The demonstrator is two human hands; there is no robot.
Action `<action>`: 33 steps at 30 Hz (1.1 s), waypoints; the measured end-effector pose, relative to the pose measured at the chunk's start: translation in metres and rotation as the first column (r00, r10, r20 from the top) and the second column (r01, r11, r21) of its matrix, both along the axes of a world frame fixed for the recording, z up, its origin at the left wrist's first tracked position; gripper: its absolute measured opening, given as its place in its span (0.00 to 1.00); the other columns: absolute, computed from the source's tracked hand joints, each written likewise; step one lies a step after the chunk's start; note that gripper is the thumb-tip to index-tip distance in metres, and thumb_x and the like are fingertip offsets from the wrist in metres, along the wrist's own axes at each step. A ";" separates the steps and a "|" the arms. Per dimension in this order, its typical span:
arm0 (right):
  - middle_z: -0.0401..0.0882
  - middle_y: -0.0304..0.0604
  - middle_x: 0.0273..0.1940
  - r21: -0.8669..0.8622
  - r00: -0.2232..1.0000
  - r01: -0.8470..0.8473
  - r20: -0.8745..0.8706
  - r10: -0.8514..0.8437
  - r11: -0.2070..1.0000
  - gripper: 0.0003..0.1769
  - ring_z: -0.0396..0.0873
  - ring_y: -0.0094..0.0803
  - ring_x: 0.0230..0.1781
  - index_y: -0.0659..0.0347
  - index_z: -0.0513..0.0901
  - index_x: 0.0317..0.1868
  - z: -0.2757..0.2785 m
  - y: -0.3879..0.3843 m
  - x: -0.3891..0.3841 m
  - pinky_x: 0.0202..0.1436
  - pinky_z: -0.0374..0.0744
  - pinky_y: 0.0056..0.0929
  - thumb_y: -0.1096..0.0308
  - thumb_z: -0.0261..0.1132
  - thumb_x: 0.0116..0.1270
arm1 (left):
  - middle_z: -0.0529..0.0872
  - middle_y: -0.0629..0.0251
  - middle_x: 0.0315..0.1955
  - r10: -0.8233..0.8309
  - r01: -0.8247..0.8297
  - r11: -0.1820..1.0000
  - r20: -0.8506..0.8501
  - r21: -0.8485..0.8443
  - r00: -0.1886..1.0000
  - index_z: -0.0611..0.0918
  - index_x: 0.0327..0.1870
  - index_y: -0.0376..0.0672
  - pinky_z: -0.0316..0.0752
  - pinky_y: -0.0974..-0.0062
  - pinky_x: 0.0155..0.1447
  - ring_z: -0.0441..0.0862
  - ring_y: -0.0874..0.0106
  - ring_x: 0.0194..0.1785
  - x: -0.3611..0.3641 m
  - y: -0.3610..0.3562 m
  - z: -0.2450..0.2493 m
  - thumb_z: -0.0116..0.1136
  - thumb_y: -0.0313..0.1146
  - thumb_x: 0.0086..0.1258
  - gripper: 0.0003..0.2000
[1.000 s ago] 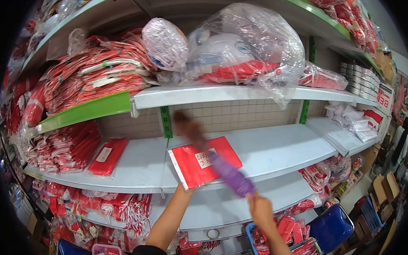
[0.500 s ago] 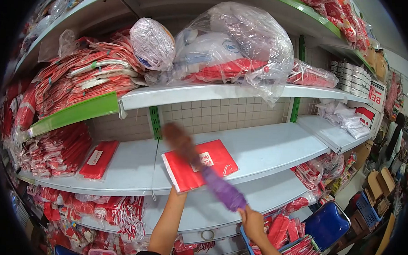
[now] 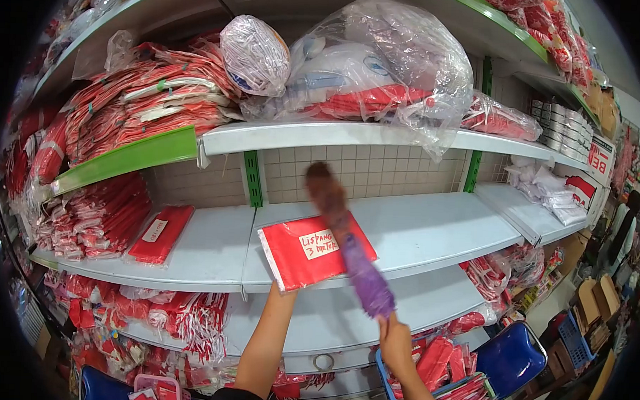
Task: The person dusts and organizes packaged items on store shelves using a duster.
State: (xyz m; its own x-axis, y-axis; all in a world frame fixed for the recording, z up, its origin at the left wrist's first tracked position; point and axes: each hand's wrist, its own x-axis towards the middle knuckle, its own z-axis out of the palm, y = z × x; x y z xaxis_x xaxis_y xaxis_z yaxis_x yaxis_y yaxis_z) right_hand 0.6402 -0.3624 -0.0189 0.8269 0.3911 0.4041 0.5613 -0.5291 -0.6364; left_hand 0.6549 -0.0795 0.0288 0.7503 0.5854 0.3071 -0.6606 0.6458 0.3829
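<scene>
My left hand (image 3: 285, 289) is mostly hidden beneath a flat red packet (image 3: 297, 252) in clear plastic, which it supports at the lower edge; its fingers do not show. A handwritten paper label is on the packet's face. In my right hand (image 3: 394, 333) is the end of a duster (image 3: 363, 272), purple near my fingers and brown at its blurred tip. The duster slants up and left across the packet's right part, over the middle shelf (image 3: 418, 228).
Another labelled red packet (image 3: 161, 234) lies on the shelf at left, beside piled red-and-white goods (image 3: 97, 217). Above, a shelf edge (image 3: 336, 132) carries plastic-wrapped bundles. Low at right are a blue basket and a blue chair (image 3: 515, 358).
The duster has swung to the right and stands more upright, uncovering more of the label. The packet stays nearly in place, and the view has shifted slightly.
</scene>
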 end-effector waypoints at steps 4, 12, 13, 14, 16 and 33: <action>0.73 0.62 0.18 -0.105 0.956 -0.285 0.045 0.290 0.953 0.15 0.74 0.62 0.22 0.67 0.74 0.37 0.001 -0.007 -0.018 0.25 0.70 0.53 0.60 0.55 0.69 | 0.78 0.55 0.54 0.007 -0.007 1.000 0.001 0.006 1.000 0.72 0.60 0.38 0.72 0.64 0.61 0.77 0.65 0.55 0.001 -0.001 -0.001 0.54 0.31 0.66 0.20; 0.73 0.64 0.19 -0.079 0.992 -0.129 -0.026 0.127 0.989 0.17 0.75 0.63 0.24 0.71 0.71 0.35 0.004 -0.010 -0.013 0.26 0.71 0.53 0.61 0.53 0.71 | 0.78 0.55 0.54 0.028 -0.028 1.000 0.012 0.007 1.000 0.72 0.60 0.38 0.72 0.65 0.61 0.77 0.65 0.55 0.002 0.000 0.001 0.54 0.31 0.66 0.20; 0.74 0.64 0.20 -0.140 0.966 -0.255 -0.069 0.248 0.957 0.17 0.75 0.62 0.24 0.72 0.71 0.36 0.001 -0.011 -0.020 0.27 0.72 0.53 0.61 0.52 0.71 | 0.78 0.55 0.54 0.029 -0.029 1.000 0.012 0.008 1.000 0.72 0.60 0.38 0.72 0.65 0.61 0.77 0.65 0.55 0.002 0.000 0.002 0.54 0.31 0.66 0.20; 0.74 0.64 0.19 -0.102 0.917 -0.398 -0.018 0.399 0.912 0.16 0.76 0.62 0.24 0.71 0.71 0.37 -0.005 -0.012 -0.025 0.28 0.72 0.53 0.62 0.52 0.70 | 0.78 0.55 0.54 0.031 -0.032 0.999 0.011 0.012 0.999 0.72 0.60 0.38 0.72 0.65 0.61 0.77 0.65 0.55 0.003 0.000 0.002 0.54 0.31 0.66 0.20; 0.73 0.64 0.19 -0.132 0.964 -0.263 -0.014 0.264 0.956 0.16 0.75 0.62 0.24 0.70 0.71 0.37 -0.008 -0.014 -0.016 0.28 0.72 0.54 0.62 0.52 0.70 | 0.78 0.55 0.54 0.034 -0.034 0.999 0.013 0.018 0.999 0.72 0.60 0.38 0.72 0.65 0.61 0.77 0.65 0.55 0.002 0.002 0.003 0.54 0.31 0.66 0.20; 0.72 0.65 0.20 0.050 0.997 -0.008 -0.076 0.012 0.999 0.16 0.74 0.62 0.23 0.69 0.72 0.41 0.001 -0.014 0.007 0.25 0.69 0.51 0.60 0.52 0.71 | 0.78 0.55 0.53 0.042 -0.042 0.999 0.028 0.011 0.999 0.72 0.60 0.37 0.72 0.65 0.61 0.77 0.65 0.56 0.000 0.001 0.003 0.53 0.32 0.67 0.20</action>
State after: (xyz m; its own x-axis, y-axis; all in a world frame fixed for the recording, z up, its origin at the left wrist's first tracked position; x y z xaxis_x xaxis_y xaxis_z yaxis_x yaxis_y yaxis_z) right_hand 0.6471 -0.3765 -0.0179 0.8524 0.3803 0.3589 0.5148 -0.4901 -0.7034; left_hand 0.6553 -0.0782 0.0322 0.7164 0.6123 0.3344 -0.6973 0.6131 0.3712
